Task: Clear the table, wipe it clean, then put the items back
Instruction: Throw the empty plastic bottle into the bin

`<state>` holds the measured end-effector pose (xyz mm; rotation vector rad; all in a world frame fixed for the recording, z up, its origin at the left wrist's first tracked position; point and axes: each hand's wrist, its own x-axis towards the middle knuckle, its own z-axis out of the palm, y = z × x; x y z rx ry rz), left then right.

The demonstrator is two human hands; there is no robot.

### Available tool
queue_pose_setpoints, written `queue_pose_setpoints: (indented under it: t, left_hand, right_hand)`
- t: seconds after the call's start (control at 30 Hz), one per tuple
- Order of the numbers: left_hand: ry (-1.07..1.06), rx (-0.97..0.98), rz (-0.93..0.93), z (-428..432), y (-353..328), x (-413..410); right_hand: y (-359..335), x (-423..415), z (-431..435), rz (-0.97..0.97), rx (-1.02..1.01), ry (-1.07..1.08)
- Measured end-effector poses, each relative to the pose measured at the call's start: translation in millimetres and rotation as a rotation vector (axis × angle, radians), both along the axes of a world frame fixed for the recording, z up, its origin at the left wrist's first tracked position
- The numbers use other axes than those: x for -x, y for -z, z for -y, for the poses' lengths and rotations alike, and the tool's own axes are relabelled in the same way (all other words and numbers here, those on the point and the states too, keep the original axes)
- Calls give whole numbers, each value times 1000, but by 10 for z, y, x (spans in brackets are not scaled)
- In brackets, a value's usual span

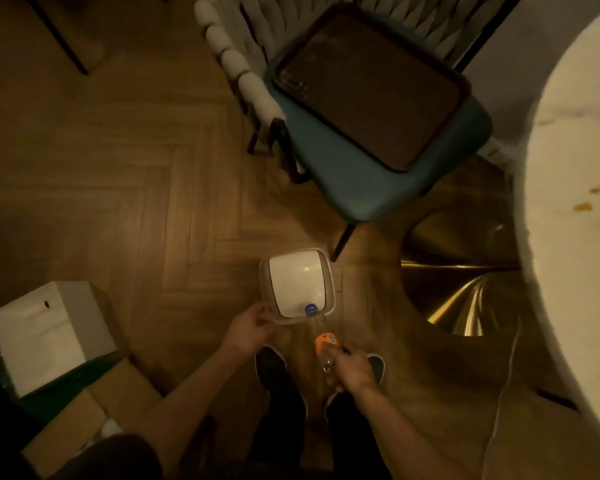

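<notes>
A small white bin (297, 284) with a swing lid stands on the wooden floor in front of my feet. My left hand (252, 327) touches its near left rim, fingers curled at the edge. My right hand (352, 370) grips a clear plastic bottle (323, 341) with an orange label and a blue cap; the cap end points into the bin's lid opening. The white marble table (575, 188) curves along the right edge and carries orange stains (584, 206).
A teal chair (357, 181) stands beyond the bin with a dark brown tray (371, 88) lying on its seat. The table's gold base (465, 299) sits right of the bin. Cardboard boxes (94, 410) and a white box (39, 327) lie at the left.
</notes>
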<state>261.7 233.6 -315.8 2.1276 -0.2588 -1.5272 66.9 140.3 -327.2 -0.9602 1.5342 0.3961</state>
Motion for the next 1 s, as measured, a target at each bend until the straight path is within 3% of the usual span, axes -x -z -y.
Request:
queue_pose_setpoints:
  t: [0.17, 0.37, 0.67, 0.83, 1.0]
  left_hand:
    - [143, 90, 191, 306, 718, -402]
    - [340, -7, 346, 579, 1262, -625]
    - [333, 177, 291, 563, 1414, -634]
    - [352, 140, 314, 535, 1478, -685]
    - [345, 141, 308, 580, 1446, -709]
  right_hand:
    - [849, -178, 38, -29, -32, 94]
    - [1331, -376, 202, 22, -69, 185]
    - [1823, -669, 198, -36, -12, 312]
    - [1921, -987, 123, -96, 47, 184]
    - [1861, -1229, 140, -99, 96, -342]
